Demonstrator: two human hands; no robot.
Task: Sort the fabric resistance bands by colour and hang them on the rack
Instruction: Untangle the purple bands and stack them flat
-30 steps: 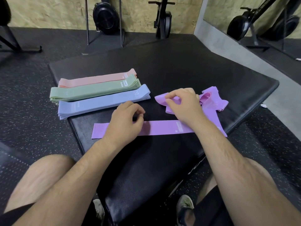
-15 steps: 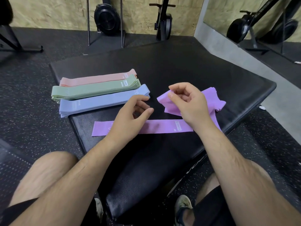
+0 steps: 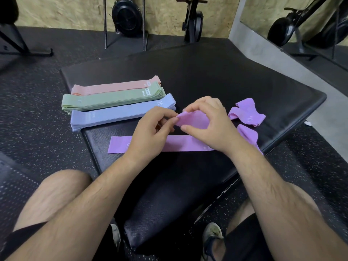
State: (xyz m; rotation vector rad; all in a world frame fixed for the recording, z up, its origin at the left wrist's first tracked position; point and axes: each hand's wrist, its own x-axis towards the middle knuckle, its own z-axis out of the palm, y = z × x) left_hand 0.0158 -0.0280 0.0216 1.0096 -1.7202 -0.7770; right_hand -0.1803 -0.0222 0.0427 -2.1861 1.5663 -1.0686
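Observation:
Both hands hold one crumpled purple band (image 3: pixel 194 120) a little above the black mat (image 3: pixel 226 76). My left hand (image 3: pixel 152 129) pinches its left end and my right hand (image 3: pixel 209 125) grips its top and right side. Under my wrists a flat purple band (image 3: pixel 180 146) lies stretched out. More tangled purple bands (image 3: pixel 246 113) lie to the right. At the left sit three neat stacks: pink bands (image 3: pixel 114 87), green bands (image 3: pixel 111 98) and blue bands (image 3: pixel 116 114). No rack for hanging is recognisable.
The mat lies partly over a black padded bench (image 3: pixel 160 194) between my knees. Speckled rubber floor (image 3: pixel 37 129) surrounds it. Gym machines (image 3: pixel 127 16) stand by the back wall, and a mirror (image 3: pixel 305 21) is at the right.
My right hand lifted a crumpled purple band off the pile. My left hand left the flat band and rose to pinch the lifted band's end.

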